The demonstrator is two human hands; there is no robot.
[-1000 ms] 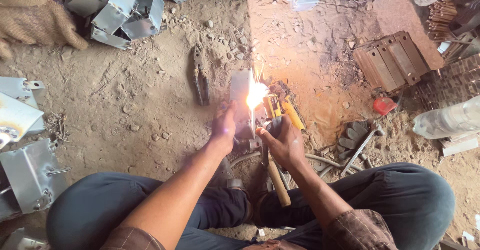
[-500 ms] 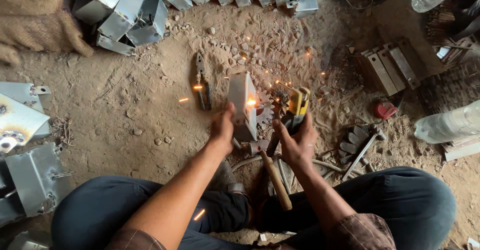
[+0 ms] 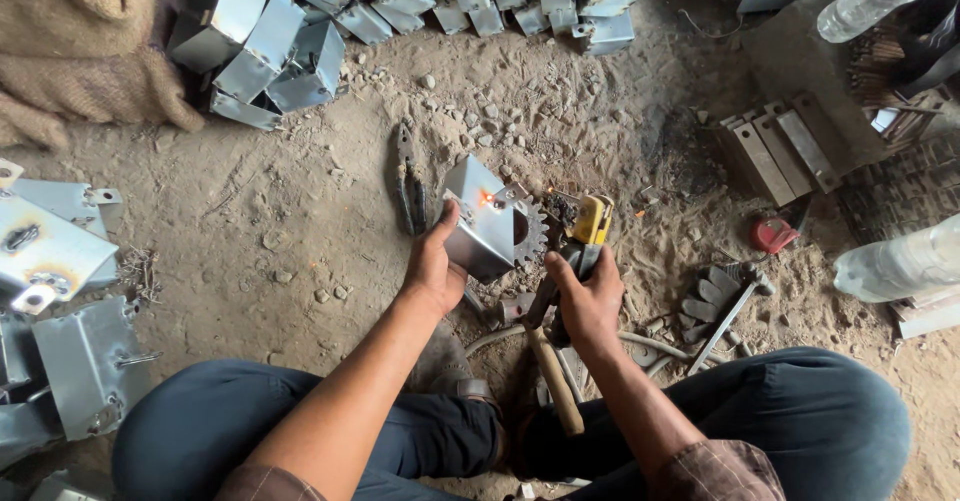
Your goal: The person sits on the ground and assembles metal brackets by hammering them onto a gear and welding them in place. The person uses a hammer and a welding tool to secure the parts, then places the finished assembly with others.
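The left hand clamps its fingers around the folded metal box, apparently steadying it on the dirt floor. The right hand has its fingers closed round the yellow-tipped welding holder, aimed at the glowing spot.

Metal box: silver-grey with an orange glowing spot. Electrode holder: yellow and black. Gear: dark grey. Trousers: dark blue. Sacking: tan. Floor: brown.

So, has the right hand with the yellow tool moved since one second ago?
Yes. The right hand with the yellow tool has drawn back toward the person, away from the metal box; the bright arc is now only a small glow.
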